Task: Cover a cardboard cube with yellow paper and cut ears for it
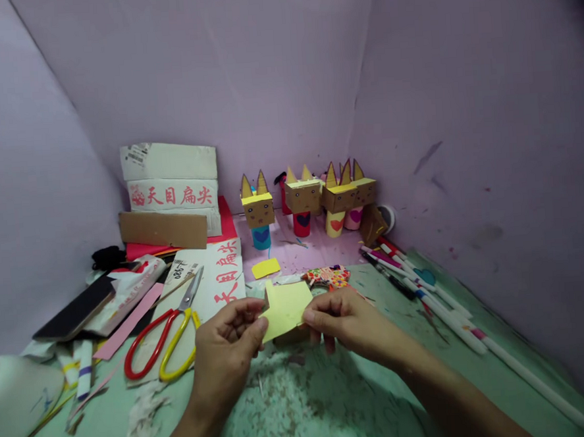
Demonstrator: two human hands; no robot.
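Both my hands hold a pale yellow paper piece (287, 308) just above the green table (333, 407). My left hand (228, 354) pinches its left edge with thumb and fingers closed. My right hand (345, 321) pinches its right edge the same way. A small brown cardboard piece (292, 338) shows just under the paper; I cannot tell whether a hand holds it. Red and yellow handled scissors (168, 335) lie to the left of my left hand.
Several cardboard-headed figures (311, 201) on coloured tubes stand at the back. Stacked white boxes with red characters (171, 186) sit back left. A row of markers (425, 289) lies at the right. A yellow paper scrap (266, 267) and patterned paper (328, 277) lie beyond my hands.
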